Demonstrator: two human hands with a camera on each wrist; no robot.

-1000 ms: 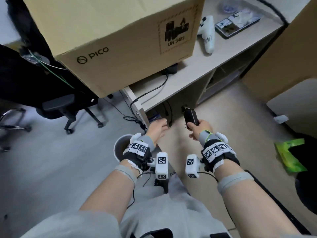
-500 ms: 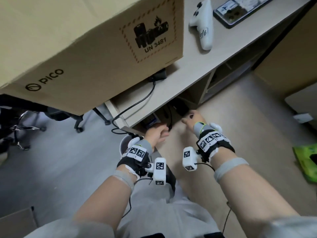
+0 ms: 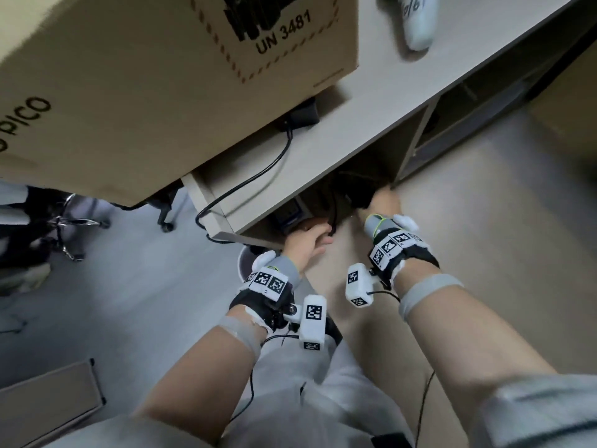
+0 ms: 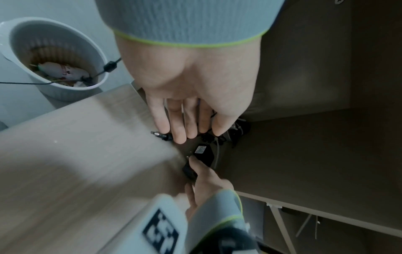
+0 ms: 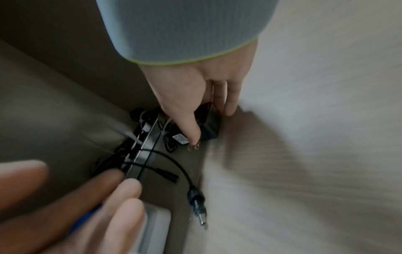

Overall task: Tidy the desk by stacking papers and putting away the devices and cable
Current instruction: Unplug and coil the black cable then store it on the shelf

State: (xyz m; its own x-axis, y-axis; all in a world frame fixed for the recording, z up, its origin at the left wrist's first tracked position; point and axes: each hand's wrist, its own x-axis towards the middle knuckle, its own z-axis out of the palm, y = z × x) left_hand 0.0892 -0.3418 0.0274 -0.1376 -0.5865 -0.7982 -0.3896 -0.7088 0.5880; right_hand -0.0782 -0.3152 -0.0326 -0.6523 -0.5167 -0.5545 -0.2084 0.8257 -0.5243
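My right hand (image 3: 382,205) reaches into the dark opening under the desk (image 3: 371,101) and grips a black power adapter (image 5: 208,123) between thumb and fingers, its metal prongs (image 5: 193,147) pointing away from the wrist. The adapter (image 4: 203,153) hangs just above a tangle of black and white cables (image 5: 141,130) in the opening. My left hand (image 3: 307,242) is beside it at the opening's left edge, fingers (image 4: 180,123) straight and touching the cables. A black lead with a barrel plug (image 5: 196,204) lies loose there.
A large PICO cardboard box (image 3: 161,92) fills the desk's left part, with a small black device (image 3: 302,116) and its cable (image 3: 258,173) below it. A white controller (image 3: 416,24) lies farther right. A white bin (image 4: 58,60) stands on the floor by the desk's corner.
My right hand has carried the adapter forward from in front of the desk into the opening beneath it. My left hand stayed at the opening's edge. My head moved closer and lower.
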